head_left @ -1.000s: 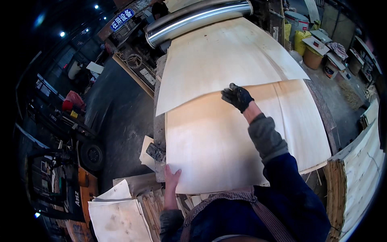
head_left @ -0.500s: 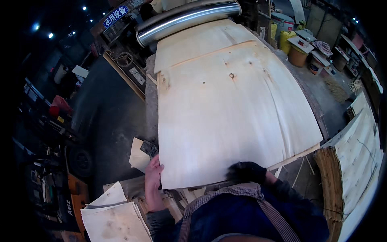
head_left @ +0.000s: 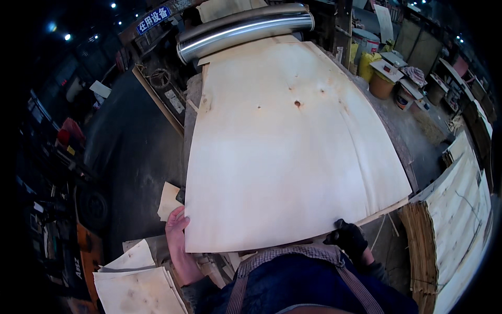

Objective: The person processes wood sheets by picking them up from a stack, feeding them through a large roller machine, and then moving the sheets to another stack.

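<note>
A large pale wood veneer sheet (head_left: 282, 172) with several knots lies on the bench in front of me. My left hand (head_left: 177, 222), bare, is at its near left corner, thumb and fingers closed on the edge. My right hand (head_left: 350, 239), in a black glove, grips the near edge right of the middle, its fingers partly hidden. Beyond the sheet's far end, a strip of another veneer sheet (head_left: 277, 40) shows in front of a shiny metal roller (head_left: 246, 34).
Smaller veneer pieces (head_left: 137, 293) lie at the lower left. On the right stands a tall veneer stack (head_left: 449, 225). A handwheel (head_left: 160, 78) is left of the roller. Buckets (head_left: 384, 83) and a yellow sack (head_left: 367, 65) stand at the far right.
The far veneer sheet has moved away toward the roller, so less of it shows. My right hand has shifted right along the near edge. The near left corner has moved left with my left hand.
</note>
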Demonstrator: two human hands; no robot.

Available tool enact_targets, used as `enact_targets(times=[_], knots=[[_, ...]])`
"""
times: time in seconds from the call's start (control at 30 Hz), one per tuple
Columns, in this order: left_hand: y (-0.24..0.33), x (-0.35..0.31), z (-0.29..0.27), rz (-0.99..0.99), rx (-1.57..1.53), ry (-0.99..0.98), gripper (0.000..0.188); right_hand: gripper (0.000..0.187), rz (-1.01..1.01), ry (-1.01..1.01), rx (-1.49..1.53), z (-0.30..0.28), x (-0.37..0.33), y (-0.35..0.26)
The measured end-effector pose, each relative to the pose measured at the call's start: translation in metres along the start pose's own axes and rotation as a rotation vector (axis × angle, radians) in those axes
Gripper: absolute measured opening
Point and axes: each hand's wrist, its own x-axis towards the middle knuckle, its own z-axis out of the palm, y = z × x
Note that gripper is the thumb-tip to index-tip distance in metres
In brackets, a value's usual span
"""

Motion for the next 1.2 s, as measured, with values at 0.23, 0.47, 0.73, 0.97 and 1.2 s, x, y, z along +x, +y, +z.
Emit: enact_targets(times=[0.23,0.47,0.73,0.97,1.2], knots=[[-0.067,0.063,0.011,0.023,0.055,-0.035,0.036,0.022,-0.082,-0.034,0.030,0.005,0.082,-0.053],[-0.120,0.056,0.016,0.151,0.924,0.156,0.057,0.015,-0.030,-0.304,0.285,0.040,0.248,-0.108],[-0.163,0.028,-0.002,0.164,1.371,0.253,0.065,0.006,-0.111,-0.437,0.338,0.088,0.345,-0.108],[-0.137,0.039,-0.011,-0.091,0.644,0.205,0.053,0.032,0.197,-0.562,0.128,0.061,0.192,-0.011],[-0.050,0.024,0.014,-0.132,0.187,-0.020,0.049,0.040,0.287,-0.546,-0.009,0.019,0.053,0.024]])
